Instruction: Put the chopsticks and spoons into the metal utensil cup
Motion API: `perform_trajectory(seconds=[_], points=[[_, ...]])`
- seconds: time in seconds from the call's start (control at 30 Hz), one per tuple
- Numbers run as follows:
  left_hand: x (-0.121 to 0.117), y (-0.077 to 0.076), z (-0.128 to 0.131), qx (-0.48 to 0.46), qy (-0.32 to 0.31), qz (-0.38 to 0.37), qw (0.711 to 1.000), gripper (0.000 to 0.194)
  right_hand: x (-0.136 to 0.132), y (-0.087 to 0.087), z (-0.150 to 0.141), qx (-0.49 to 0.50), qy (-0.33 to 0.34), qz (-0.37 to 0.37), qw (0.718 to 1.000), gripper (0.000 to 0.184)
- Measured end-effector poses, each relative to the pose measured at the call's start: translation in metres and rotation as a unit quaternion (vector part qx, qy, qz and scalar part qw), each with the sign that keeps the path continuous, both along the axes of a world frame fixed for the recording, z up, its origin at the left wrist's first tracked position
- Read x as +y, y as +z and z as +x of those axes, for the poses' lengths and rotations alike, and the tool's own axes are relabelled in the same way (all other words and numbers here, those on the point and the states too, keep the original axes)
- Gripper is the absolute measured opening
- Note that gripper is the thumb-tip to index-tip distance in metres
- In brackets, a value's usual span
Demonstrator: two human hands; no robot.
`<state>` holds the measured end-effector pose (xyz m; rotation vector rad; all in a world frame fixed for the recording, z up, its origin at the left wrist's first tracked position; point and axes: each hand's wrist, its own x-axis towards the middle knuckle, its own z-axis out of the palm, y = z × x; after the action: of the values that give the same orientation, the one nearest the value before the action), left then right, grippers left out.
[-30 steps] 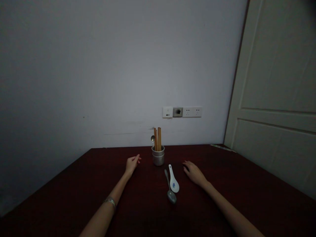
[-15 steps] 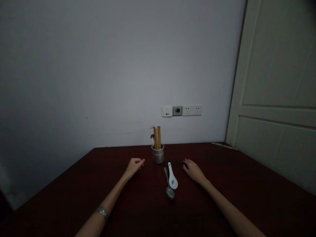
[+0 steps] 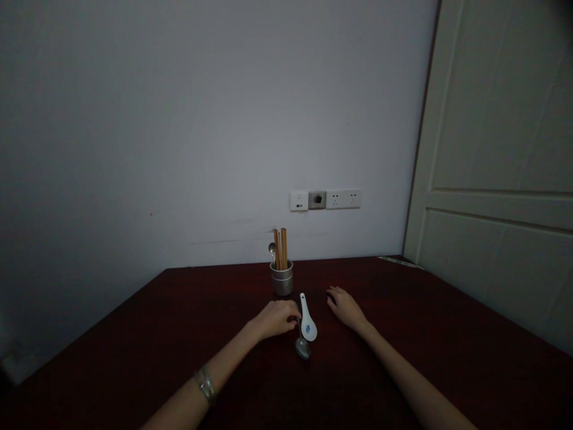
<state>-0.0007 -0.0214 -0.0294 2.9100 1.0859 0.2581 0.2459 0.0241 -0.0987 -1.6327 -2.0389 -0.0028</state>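
Note:
My left hand [image 3: 276, 318] is at the handle of a metal spoon [image 3: 302, 348], its thumb and fingers closed around the upper part. The spoon lies on the dark red table, bowl toward me. Right beside it rests a white ceramic soup spoon [image 3: 308, 328] with a blue mark in its bowl. Behind them stands a metal cup [image 3: 282, 282] holding several wooden chopsticks [image 3: 280, 249] and a small metal spoon [image 3: 271, 248]. My right hand [image 3: 345, 306] lies on the table to the right of the white spoon, fingers loosely spread and holding nothing.
The dark red table [image 3: 215, 292] reaches back to a grey wall [image 3: 224, 149]. Power sockets [image 3: 343, 199] and a switch plate [image 3: 317, 200] sit on the wall above it. A pale panelled door [image 3: 487, 179] borders the right side.
My left hand has moved right from beside the cup and closed on the metal spoon's handle. My right hand stays in place. The whole view has shifted slightly.

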Motion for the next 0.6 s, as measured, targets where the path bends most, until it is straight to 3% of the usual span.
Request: perform_trajectory(seconds=[0.3, 0.6], points=[[-0.0009, -0.0031, 0.0068, 0.061, -0.045, 0.092, 0.993, 0.016, -0.0036, 0.0036, -0.001, -0.009, -0.008, 0.005, 1.0, 0.039], [-0.0035, 0.002, 0.006, 0.12, -0.076, 0.124, 0.982, 0.015, -0.0029, 0.0018, -0.0003, -0.025, -0.004, 0.014, 1.0, 0.04]])
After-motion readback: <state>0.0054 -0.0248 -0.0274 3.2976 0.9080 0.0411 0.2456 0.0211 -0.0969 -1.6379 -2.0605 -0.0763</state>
